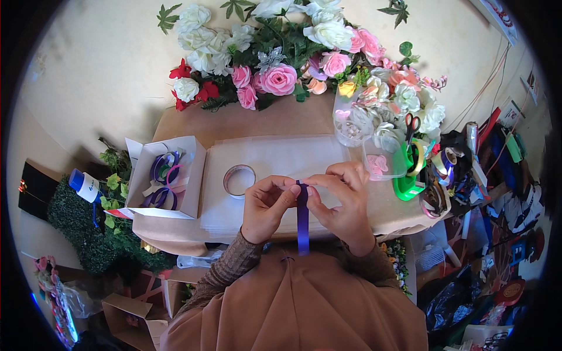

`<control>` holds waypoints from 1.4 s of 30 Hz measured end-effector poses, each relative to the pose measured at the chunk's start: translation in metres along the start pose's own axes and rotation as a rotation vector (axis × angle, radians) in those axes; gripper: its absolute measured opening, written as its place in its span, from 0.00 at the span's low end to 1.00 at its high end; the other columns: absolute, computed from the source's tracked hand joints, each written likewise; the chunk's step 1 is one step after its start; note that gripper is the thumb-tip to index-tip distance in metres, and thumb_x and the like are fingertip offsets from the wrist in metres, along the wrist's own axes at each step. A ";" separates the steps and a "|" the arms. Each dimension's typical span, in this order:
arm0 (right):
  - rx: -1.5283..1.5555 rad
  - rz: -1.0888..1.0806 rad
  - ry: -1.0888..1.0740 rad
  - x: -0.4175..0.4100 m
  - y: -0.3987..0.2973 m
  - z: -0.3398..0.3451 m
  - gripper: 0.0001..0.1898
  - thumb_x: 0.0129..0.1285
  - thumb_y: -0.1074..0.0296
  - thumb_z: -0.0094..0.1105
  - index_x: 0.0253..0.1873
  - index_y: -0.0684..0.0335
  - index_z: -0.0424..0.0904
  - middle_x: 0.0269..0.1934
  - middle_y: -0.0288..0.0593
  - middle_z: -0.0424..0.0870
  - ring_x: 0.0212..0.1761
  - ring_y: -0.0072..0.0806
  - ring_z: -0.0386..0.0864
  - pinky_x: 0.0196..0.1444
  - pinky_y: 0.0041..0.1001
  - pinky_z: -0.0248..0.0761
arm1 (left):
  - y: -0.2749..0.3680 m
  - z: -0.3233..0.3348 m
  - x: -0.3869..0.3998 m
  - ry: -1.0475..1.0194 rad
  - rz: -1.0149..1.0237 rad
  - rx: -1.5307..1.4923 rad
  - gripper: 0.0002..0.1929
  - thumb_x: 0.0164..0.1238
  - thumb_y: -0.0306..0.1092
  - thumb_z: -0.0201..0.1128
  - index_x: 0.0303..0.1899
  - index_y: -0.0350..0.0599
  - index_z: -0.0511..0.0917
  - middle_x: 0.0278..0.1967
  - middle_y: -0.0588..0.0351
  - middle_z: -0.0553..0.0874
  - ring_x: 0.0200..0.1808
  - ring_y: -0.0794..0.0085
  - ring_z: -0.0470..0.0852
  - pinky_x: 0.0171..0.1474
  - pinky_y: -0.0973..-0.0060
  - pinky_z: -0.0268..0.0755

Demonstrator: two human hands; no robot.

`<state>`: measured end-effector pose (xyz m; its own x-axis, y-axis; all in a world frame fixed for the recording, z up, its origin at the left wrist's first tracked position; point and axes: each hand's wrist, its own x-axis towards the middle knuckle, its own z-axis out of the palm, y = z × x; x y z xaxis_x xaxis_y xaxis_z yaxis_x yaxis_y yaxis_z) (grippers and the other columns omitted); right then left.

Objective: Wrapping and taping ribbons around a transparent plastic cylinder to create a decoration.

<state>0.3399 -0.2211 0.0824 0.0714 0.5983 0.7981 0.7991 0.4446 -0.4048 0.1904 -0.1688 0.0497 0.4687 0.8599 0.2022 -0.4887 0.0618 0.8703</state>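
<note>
A purple satin ribbon (pixel 303 223) hangs down over the table's front edge from between my fingertips. My left hand (pixel 268 206) pinches its upper end between thumb and forefinger. From the other side, my right hand (pixel 344 199) grips the same end, with its remaining fingers curled. Both hands hover over a stack of thin white translucent sheets (pixel 281 153). A roll of clear tape (pixel 239 181) lies flat on the sheets, just beyond my left hand.
A white box (pixel 199 175) with purple ribbon loops stands at left. Right are a clear tub (pixel 384 164) of pink pieces, a green tape dispenser (pixel 406 188) and red-handled scissors (pixel 412 125). Artificial flowers (pixel 279 80) line the back of the cloth-covered table (pixel 246 123).
</note>
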 end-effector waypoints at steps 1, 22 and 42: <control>-0.025 0.002 -0.002 -0.001 0.001 0.001 0.11 0.45 0.71 0.67 0.37 0.51 0.83 0.32 0.32 0.71 0.37 0.29 0.67 0.41 0.29 0.52 | 0.001 0.000 0.000 -0.014 0.014 0.023 0.06 0.66 0.25 0.60 0.41 0.33 0.77 0.35 0.56 0.83 0.37 0.78 0.82 0.43 0.77 0.78; 0.144 0.107 -0.081 0.001 0.003 -0.001 0.08 0.44 0.70 0.69 0.32 0.52 0.83 0.31 0.32 0.71 0.36 0.28 0.66 0.40 0.28 0.54 | 0.002 0.003 -0.003 -0.046 0.133 0.247 0.06 0.66 0.24 0.60 0.42 0.32 0.76 0.36 0.57 0.82 0.40 0.80 0.79 0.42 0.82 0.74; -0.505 0.437 -0.066 0.060 0.169 -0.002 0.03 0.51 0.67 0.62 0.31 0.57 0.83 0.31 0.40 0.82 0.47 0.38 0.73 0.49 0.45 0.57 | -0.003 -0.001 0.006 0.085 -0.005 0.083 0.12 0.63 0.18 0.58 0.48 0.33 0.71 0.37 0.54 0.81 0.40 0.74 0.83 0.43 0.80 0.77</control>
<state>0.4798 -0.1115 0.0624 0.4279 0.6994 0.5724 0.8873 -0.2046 -0.4132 0.1942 -0.1635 0.0476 0.4048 0.8999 0.1623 -0.4228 0.0269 0.9058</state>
